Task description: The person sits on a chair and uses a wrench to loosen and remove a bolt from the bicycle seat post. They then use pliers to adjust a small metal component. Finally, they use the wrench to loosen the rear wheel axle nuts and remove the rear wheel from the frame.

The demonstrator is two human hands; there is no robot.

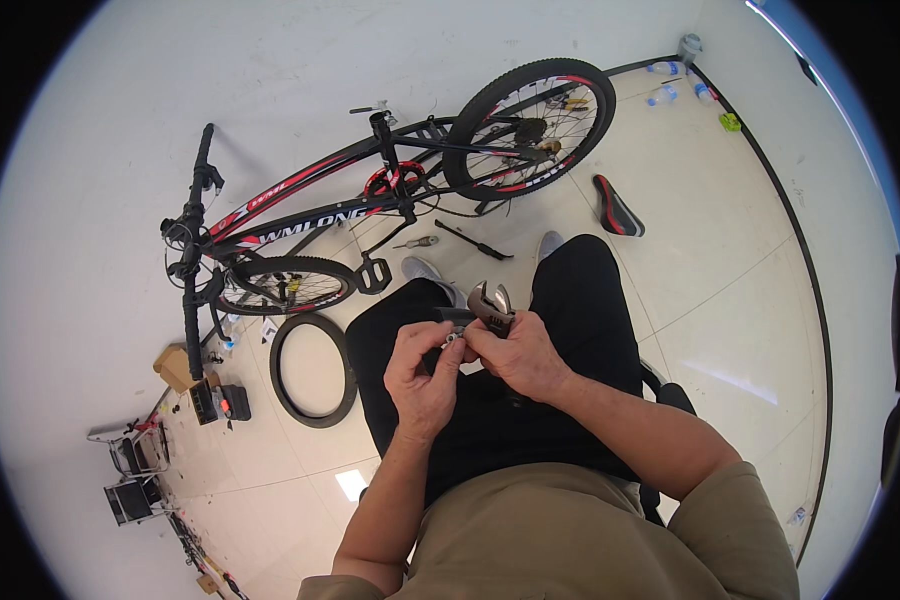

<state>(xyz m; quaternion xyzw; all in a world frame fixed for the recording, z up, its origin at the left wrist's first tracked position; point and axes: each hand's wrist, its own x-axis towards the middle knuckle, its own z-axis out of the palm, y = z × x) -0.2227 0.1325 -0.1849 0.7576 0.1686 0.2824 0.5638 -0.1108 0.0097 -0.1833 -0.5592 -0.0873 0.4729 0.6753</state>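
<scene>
Both hands meet over my lap. My right hand (526, 362) is wrapped round an adjustable wrench (492, 311), its jaws pointing up and away from me. Thumb and fingers of my left hand (420, 380) pinch a small silvery metal piece (454, 336), too small to name exactly. The right fingertips touch that piece too. A short dark grey part (456, 314) shows just beyond the fingertips; what it belongs to is hidden by the hands.
A black and red bicycle (315, 222) leans along the wall ahead. On the floor lie a saddle (618, 207), a screwdriver-like tool (416, 242), a black rod (473, 240) and a loose tyre (276, 372). Boxes (176, 368) stand left; plastic bottles (662, 95) lie far right.
</scene>
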